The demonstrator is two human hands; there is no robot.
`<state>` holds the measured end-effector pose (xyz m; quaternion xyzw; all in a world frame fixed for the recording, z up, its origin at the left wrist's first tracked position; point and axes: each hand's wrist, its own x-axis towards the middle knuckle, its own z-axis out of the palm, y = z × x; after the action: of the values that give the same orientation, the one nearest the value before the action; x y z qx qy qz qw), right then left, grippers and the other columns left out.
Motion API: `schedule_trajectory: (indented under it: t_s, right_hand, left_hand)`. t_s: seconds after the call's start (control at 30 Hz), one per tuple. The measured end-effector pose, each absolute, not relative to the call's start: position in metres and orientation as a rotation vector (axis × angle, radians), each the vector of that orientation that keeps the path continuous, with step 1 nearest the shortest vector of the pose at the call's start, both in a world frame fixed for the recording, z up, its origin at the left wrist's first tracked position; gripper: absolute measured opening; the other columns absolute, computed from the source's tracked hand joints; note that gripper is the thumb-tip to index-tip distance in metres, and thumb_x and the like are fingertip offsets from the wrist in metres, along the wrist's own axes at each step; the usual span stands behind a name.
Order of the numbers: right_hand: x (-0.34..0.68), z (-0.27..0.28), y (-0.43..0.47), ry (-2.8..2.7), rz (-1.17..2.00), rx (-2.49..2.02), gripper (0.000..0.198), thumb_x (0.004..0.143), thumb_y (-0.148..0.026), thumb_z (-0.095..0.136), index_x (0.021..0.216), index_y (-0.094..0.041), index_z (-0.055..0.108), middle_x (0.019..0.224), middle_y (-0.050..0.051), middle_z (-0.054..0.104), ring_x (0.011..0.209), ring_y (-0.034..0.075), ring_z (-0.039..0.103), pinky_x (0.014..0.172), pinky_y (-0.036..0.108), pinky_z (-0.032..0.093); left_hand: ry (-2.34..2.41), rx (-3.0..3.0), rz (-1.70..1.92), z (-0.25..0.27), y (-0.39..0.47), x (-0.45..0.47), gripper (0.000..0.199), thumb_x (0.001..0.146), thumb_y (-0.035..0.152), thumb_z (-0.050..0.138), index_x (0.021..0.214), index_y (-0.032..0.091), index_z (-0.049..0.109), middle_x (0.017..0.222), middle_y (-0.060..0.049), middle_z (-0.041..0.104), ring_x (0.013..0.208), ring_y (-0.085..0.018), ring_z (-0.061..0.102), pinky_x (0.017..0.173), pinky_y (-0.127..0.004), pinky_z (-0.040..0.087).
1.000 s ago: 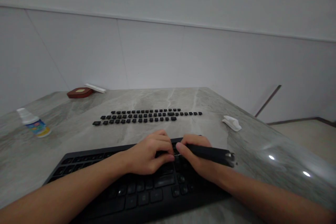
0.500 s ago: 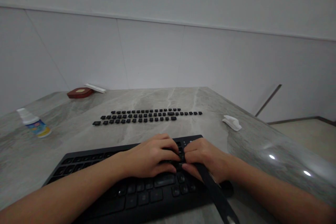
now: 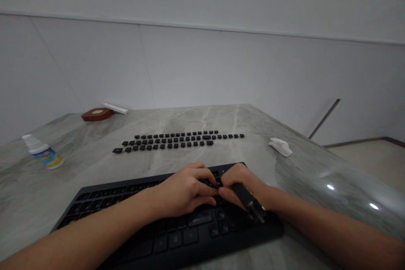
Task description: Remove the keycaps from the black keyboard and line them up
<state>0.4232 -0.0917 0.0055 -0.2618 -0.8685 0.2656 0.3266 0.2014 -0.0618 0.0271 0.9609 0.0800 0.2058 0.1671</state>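
A black keyboard [image 3: 186,257] lies at an angle on the table before me, with several keycaps off its upper rows. My left hand [image 3: 193,187] rests over its right part, fingers stretched and a little apart, tips touching the keys. My right hand [image 3: 245,183] is closed around a black, long-handled tool [image 3: 248,202] with metal bits at its near end. The tool's working tip is hidden under the fingers, close to the left fingertips. Beyond the keyboard, loose black keycaps [image 3: 169,146] lie in three rows.
A white-capped spray bottle [image 3: 47,156] lies at the left. Toward the back left are a dark red case [image 3: 96,114] and a thin white bar [image 3: 115,108]. Crumpled white tissue [image 3: 281,147] lies at the right, near the grey marble-patterned table's [image 3: 221,120] edge. A wall stands behind.
The tool's near end has swung up and forward, so its handle now looks shorter. My right hand has tilted with it. Left fingers have shifted slightly right; the keycap rows stay put.
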Motion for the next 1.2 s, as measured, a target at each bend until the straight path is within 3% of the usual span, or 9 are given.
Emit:
schedule_trajectory:
  t_s: [0.37,0.6,0.83,1.03,1.2]
  right_hand:
    - [0.417,0.009,-0.097,-2.292,0.544,-0.579,0.035,0.088,-0.021,0.05,0.055,-0.019,0.037,0.049,-0.006,0.037,0.043,0.007,0.033,0.046,0.022,0.025]
    - [0.433,0.013,-0.092,-2.113,0.405,-0.826,0.048,0.096,-0.035,0.044,0.053,-0.02,0.03,0.049,-0.006,0.028,0.044,0.008,0.029,0.046,0.024,0.025]
    - [0.427,0.016,-0.095,-2.41,0.459,-0.471,0.038,0.091,-0.026,0.047,0.056,-0.021,0.032,0.053,-0.005,0.035,0.047,0.01,0.033,0.049,0.026,0.027]
    - [0.428,0.02,-0.096,-2.581,0.196,-0.494,0.032,0.094,-0.026,0.044,0.063,-0.02,0.048,0.058,-0.001,0.047,0.053,0.013,0.041,0.049,0.029,0.026]
    - [0.427,0.02,-0.091,-2.463,0.442,-0.543,0.04,0.098,-0.034,0.04,0.063,-0.018,0.049,0.061,0.001,0.05,0.055,0.012,0.045,0.052,0.026,0.033]
  left_hand:
    - [0.304,2.695,0.615,0.026,-0.068,0.204,0.017,0.086,0.03,0.071,0.092,0.015,0.075,0.098,-0.007,0.068,0.093,-0.021,0.06,0.086,-0.035,0.05]
    - [0.383,2.65,0.615,0.022,-0.076,0.209,0.015,0.088,0.025,0.068,0.097,0.013,0.073,0.1,-0.008,0.066,0.092,-0.019,0.062,0.085,-0.032,0.053]
    - [0.261,2.643,0.559,0.027,-0.065,0.202,0.038,0.079,0.037,0.077,0.105,0.011,0.068,0.101,-0.01,0.066,0.095,-0.022,0.063,0.086,-0.032,0.053]
    - [0.213,2.641,0.523,0.03,-0.064,0.201,0.012,0.092,0.02,0.062,0.101,0.014,0.067,0.105,-0.009,0.064,0.099,-0.019,0.06,0.09,-0.033,0.051]
    - [0.27,2.606,0.531,0.032,-0.068,0.202,0.009,0.092,0.01,0.055,0.095,0.013,0.064,0.101,-0.008,0.063,0.095,-0.019,0.06,0.086,-0.032,0.051]
